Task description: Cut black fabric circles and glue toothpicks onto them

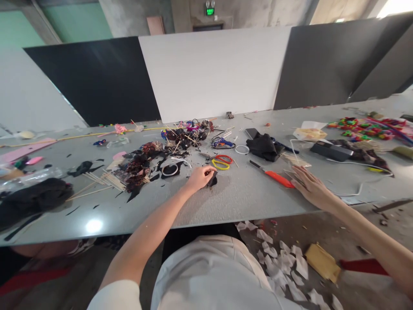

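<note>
My left hand point(200, 178) is closed in a pinch over a small piece of black material point(212, 179) near the middle of the grey table point(232, 202). My right hand point(311, 186) rests with its fingers stretched out beside thin sticks point(295, 159), just right of the orange handle of a knife point(279, 178). Behind my left hand lie scissors with red point(223, 159) and yellow point(220, 164) handles. A blue glue gun point(222, 143) and a white ring point(241, 149) are farther back. Black cloth point(264, 147) lies between my hands, toward the back.
Dark decorations with sticks point(187, 137) and loose wooden sticks point(108, 181) lie to the left. A dark box point(331, 150) and colourful fuzzy pieces point(371, 128) are at the right. Upright panels point(216, 73) stand behind the table; white scraps point(284, 258) litter the floor.
</note>
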Tool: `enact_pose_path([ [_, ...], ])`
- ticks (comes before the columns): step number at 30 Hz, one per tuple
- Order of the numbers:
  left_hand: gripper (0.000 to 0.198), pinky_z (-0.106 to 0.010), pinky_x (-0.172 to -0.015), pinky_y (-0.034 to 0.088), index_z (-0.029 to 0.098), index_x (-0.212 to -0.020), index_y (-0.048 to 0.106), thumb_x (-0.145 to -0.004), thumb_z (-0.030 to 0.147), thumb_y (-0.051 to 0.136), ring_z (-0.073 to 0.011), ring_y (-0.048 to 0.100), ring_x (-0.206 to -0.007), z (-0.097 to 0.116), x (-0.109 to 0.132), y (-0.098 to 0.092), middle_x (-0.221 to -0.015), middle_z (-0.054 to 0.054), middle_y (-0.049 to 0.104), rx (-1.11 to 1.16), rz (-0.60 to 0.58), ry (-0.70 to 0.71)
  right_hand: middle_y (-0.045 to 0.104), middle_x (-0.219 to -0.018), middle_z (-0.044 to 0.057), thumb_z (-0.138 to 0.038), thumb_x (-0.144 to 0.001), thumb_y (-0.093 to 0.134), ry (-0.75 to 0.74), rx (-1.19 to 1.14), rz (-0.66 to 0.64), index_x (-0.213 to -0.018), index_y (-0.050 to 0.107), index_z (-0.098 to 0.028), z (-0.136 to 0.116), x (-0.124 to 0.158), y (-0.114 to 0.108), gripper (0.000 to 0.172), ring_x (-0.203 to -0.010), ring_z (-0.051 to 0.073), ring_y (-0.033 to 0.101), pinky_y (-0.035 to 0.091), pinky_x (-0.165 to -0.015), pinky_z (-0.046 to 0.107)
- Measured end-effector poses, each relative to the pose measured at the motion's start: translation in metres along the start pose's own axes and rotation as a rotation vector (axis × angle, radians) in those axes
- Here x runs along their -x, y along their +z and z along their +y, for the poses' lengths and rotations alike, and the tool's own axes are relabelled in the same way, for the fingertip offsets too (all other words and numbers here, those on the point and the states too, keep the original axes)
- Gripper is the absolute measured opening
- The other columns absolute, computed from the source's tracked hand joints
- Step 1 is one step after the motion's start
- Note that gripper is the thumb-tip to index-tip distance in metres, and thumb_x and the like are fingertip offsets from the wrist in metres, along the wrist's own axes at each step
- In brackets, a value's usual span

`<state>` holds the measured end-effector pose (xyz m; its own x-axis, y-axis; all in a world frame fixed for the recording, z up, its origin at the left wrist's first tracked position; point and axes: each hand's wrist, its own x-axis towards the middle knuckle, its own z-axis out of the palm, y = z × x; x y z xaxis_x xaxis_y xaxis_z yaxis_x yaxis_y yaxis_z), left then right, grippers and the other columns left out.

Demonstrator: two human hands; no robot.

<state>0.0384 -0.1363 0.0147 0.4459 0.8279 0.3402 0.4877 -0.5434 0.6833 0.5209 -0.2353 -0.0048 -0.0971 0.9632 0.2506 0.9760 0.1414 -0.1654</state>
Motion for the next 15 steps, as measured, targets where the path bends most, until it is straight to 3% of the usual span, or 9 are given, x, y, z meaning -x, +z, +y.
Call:
enact_pose_path([
  [2, 0.027, -0.027, -0.076, 0.052, 0.021, -0.107, 0.078, -0.098, 0.029, 0.054, -0.0186, 0.069, -0.080, -0.001, 0.000, 0.000, -0.089, -0.005, 0.077, -0.001, 0.006, 0.011, 0.026, -0.171, 0.013, -0.047, -0.104, 0.031, -0.040, 0.016, -0.080, -0.163, 0.028, -0.015, 0.002, -0.004, 0.002, 0.067, -0.161, 0.024, 0.013, 0.014, -0.131, 0.040],
  [6, 0.027, -0.026, -0.075, 0.050, 0.021, -0.106, 0.078, -0.099, 0.028, 0.053, -0.0172, 0.069, -0.079, -0.004, -0.001, 0.000, -0.093, -0.004, 0.078, -0.001, 0.020, 0.036, 0.025, -0.171, 0.014, -0.046, -0.105, 0.026, -0.015, -0.021, -0.196, -0.164, 0.029, -0.011, 0.007, -0.005, 0.004, 0.069, -0.161, 0.023, 0.015, 0.012, -0.132, 0.039],
  [13, 0.025, -0.026, -0.077, 0.050, 0.022, -0.106, 0.078, -0.098, 0.027, 0.054, -0.0168, 0.069, -0.079, -0.006, -0.001, 0.002, -0.094, -0.003, 0.078, 0.003, 0.021, 0.046, 0.024, -0.172, 0.012, -0.045, -0.102, 0.028, -0.044, 0.024, -0.171, -0.165, 0.023, -0.014, -0.002, 0.027, 0.000, 0.070, -0.160, 0.023, 0.017, 0.015, -0.132, 0.040],
  [15, 0.025, -0.025, -0.077, 0.050, 0.022, -0.106, 0.078, -0.098, 0.026, 0.055, -0.0165, 0.069, -0.079, -0.006, -0.001, 0.002, -0.093, -0.003, 0.078, 0.000, 0.021, 0.046, 0.030, -0.170, 0.008, -0.046, -0.101, 0.031, 0.037, 0.053, -0.142, -0.164, 0.025, -0.021, -0.009, 0.033, -0.001, 0.068, -0.158, 0.023, 0.024, 0.020, -0.131, 0.038],
])
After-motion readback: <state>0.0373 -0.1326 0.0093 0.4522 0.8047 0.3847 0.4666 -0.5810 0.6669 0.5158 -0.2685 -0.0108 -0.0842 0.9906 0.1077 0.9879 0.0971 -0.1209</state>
